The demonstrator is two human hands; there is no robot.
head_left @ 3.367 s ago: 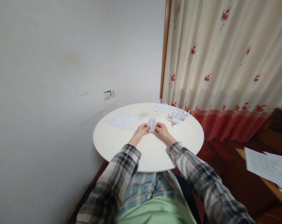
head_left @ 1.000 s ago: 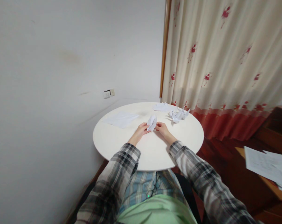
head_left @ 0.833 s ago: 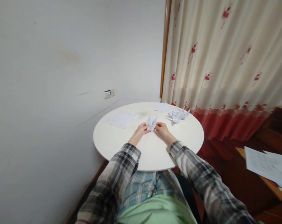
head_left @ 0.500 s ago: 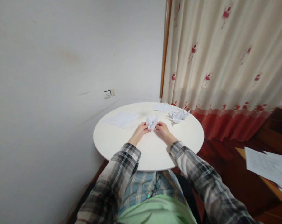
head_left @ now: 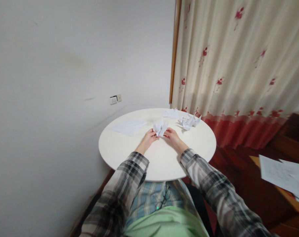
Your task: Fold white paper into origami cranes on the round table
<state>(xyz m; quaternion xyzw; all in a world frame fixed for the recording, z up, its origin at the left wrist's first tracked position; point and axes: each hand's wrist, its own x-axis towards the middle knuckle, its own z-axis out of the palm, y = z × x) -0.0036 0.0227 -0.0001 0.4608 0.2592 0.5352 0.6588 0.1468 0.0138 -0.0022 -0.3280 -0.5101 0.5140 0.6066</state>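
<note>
Between my two hands is a white folded-paper figure (head_left: 160, 128) with pointed flaps sticking up, much like an origami crane. My left hand (head_left: 149, 137) pinches its left side, the fingers closed on the paper. On the other side my right hand (head_left: 173, 136) grips the right edge with thumb and fingers. The figure is held low over the round white table (head_left: 161, 164). To the right of my right hand lies a cluster of similar white folded-paper figures (head_left: 188, 123). Flat white paper sheets (head_left: 128, 126) rest beyond my left hand.
More white paper (head_left: 171, 114) lies at the table's far edge. A wall with a socket (head_left: 113, 100) rises behind and to the left. A patterned curtain (head_left: 228, 65) hangs at the right. Written sheets (head_left: 280, 172) sit on brown furniture at the lower right.
The flaps of the folded-paper figure have spread slightly wider apart. Both hands have stayed almost in place, still on the paper.
</note>
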